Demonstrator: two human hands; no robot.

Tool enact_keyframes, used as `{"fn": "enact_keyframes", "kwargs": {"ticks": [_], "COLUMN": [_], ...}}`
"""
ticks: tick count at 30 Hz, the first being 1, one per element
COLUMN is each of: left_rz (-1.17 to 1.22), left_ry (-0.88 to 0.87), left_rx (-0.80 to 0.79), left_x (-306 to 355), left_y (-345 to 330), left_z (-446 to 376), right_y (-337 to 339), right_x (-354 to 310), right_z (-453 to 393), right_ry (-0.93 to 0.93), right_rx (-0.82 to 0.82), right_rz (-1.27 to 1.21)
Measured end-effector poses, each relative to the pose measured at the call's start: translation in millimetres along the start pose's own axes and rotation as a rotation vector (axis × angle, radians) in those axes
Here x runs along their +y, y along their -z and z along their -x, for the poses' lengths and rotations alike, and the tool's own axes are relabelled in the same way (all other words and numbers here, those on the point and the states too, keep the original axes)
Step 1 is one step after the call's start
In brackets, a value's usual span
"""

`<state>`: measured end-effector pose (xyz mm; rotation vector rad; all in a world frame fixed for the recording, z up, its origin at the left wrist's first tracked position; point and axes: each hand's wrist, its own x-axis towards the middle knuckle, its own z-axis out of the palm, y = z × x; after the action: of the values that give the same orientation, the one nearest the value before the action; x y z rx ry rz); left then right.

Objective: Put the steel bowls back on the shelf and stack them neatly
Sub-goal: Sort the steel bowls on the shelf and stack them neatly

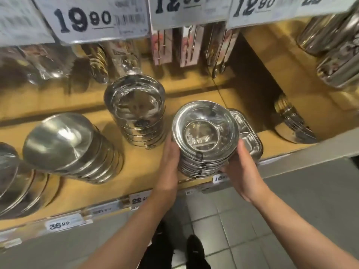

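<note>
Steel fills the wooden shelf (136, 177) from end to end. At the far left a tilted stack of wide, shallow steel dishes (17, 183) leans at the frame edge, and beside it a leaning stack of rounded, brushed-steel bowls (68, 148) rests on its side, bottoms turned toward the camera. Further back and toward the middle stands an upright stack of deep, mirror-polished steel bowls (136, 111), well squared.

Right of that, over the shelf's front edge, is the stack of small, flat-rimmed polished steel bowls (205, 140) that the task concerns. The left hand (171, 154) is pressed against its left side, fingers curved round the lower bowls; the right hand (242, 169) clasps the right side, thumb up along the rims. Whether the stack's base already sits on the wood or hangs just above it cannot be told. Just behind it to the right lies a rectangular steel tray (246, 133), close enough that the bowls hide part of it. At the far right more steel ware (293, 123) leans in a darker gap.

Judged from this, the stack will be fairly heavy for its size, rigid, and slick: nested polished bowls slide on one another and fan out if tipped. Holding low on both sides, with the thumbs steadying the top rims, seems the safest grip, keeping the stack level while it is set down clear of the tray.
</note>
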<state>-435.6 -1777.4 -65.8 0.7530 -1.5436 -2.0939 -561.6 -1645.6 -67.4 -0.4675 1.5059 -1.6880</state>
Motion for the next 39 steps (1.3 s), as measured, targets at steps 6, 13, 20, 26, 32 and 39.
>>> {"fn": "enact_keyframes", "kwargs": {"ticks": [6,13,20,26,32,39], "left_rz": [0.047,0.126,0.034,0.044,-0.067,-0.057], "left_ry": [-0.004,0.005,-0.038,-0.032,0.067,0.143], "left_rx": [0.054,0.103,0.226,0.247,0.343,0.483], "left_x": [-12.8,-4.3,-13.3,-12.6,-4.0,11.8], "left_y": [-5.1,-9.1,-13.4,-17.2,-3.0,31.7], "left_z": [-4.7,-16.6,-10.4,-6.3,21.7,97.2], "right_y": [6.5,5.4,11.9,10.7,9.6,-14.0], "right_x": [1.7,-6.8,-4.2,-1.6,-1.4,15.8], "right_z": [-24.0,-46.7,-35.9,-30.7,-9.2,51.0], "right_ry": [-0.028,-0.009,-0.054,-0.026,-0.089,-0.318], "right_rx": [-0.071,-0.106,-0.148,-0.153,-0.046,-0.026], "right_rz": [0.011,0.032,0.082,0.021,-0.001,0.085]}}
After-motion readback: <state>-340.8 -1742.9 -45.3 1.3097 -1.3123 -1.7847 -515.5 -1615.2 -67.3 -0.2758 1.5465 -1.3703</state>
